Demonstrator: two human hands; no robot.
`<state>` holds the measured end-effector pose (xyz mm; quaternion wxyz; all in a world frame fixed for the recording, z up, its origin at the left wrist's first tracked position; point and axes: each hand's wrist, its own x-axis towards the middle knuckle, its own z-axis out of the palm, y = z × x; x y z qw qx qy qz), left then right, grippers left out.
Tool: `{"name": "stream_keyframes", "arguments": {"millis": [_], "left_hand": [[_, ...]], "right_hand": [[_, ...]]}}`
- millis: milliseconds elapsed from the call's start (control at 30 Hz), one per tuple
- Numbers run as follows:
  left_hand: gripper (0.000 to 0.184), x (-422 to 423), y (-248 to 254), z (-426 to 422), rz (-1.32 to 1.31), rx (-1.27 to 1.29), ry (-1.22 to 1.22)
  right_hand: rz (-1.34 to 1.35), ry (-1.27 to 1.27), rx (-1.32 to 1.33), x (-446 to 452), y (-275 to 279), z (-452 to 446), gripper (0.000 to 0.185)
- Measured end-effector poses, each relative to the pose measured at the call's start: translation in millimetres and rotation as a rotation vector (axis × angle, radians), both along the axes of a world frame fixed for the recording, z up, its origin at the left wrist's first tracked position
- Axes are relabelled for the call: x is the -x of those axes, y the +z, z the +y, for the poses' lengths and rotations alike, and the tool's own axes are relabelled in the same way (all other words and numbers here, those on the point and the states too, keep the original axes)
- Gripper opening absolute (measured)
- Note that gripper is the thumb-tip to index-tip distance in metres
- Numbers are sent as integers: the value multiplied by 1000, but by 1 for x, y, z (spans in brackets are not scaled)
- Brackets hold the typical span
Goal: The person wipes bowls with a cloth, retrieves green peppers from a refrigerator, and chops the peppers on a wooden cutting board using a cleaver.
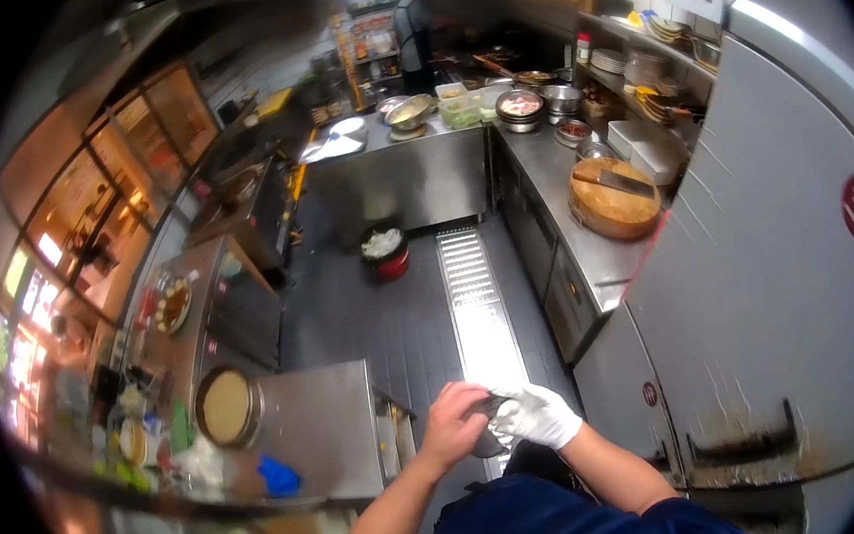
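Note:
My left hand (453,424) is bare, its fingers closed at the edge of a dark grey, thin thing (488,444) in front of my body. My right hand (539,417) wears a white glove, and its fingers are bent in against the same dark thing, meeting the left fingertips. What kind of thing it is cannot be made out, since the fingers cover most of it. Both hands are held above the floor drain grate (475,303), close to my dark blue top (528,525).
A steel table (318,416) stands at the left, with a round tray (227,407) and a blue cloth (279,476). At the right are a tall fridge (776,239) and a counter with a cleaver (614,184) on a chopping block (611,214). A red bucket (391,265) sits ahead; a person (413,42) stands behind.

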<state>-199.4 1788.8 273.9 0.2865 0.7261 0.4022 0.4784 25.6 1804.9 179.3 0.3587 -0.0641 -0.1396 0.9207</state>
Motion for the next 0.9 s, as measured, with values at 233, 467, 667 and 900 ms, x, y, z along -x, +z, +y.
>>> {"name": "stream_keyframes", "arguments": {"millis": [233, 467, 667, 900], "left_hand": [[28, -40, -4, 224, 14, -78, 101], [52, -64, -3, 419, 182, -318, 145], [59, -47, -22, 569, 603, -360, -83], [54, -45, -59, 770, 312, -532, -293]], "right_hand": [[-273, -377, -6, -13, 21, 213, 60], [11, -332, 239, 25, -20, 428, 36], [-664, -278, -618, -2, 13, 561, 43], [-423, -528, 118, 6, -13, 708, 36]]}}
